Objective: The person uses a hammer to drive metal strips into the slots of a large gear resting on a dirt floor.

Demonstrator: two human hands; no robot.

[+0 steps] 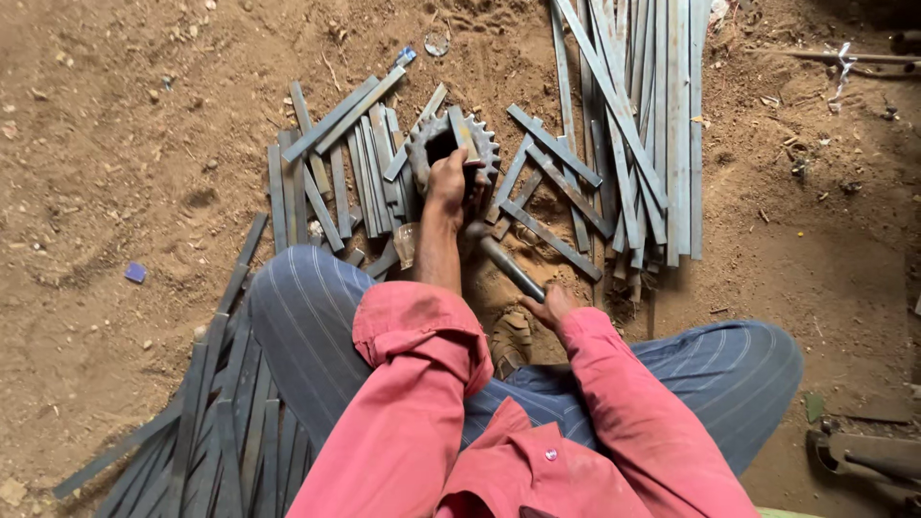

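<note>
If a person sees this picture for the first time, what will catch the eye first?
First, the toothed metal gear at top centre, on which the left hand holds a short flat metal strip. Next, the right hand gripping a hammer handle below it. Grey metal strips lie all around on the sandy ground.

Left hand (447,182) reaches forward, fingers curled shut; right hand (549,305) grips low, near the knees.

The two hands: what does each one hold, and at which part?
The left hand grips a short flat metal strip at its lower end, over the toothed gear. The right hand holds a hammer by its handle end.
</note>
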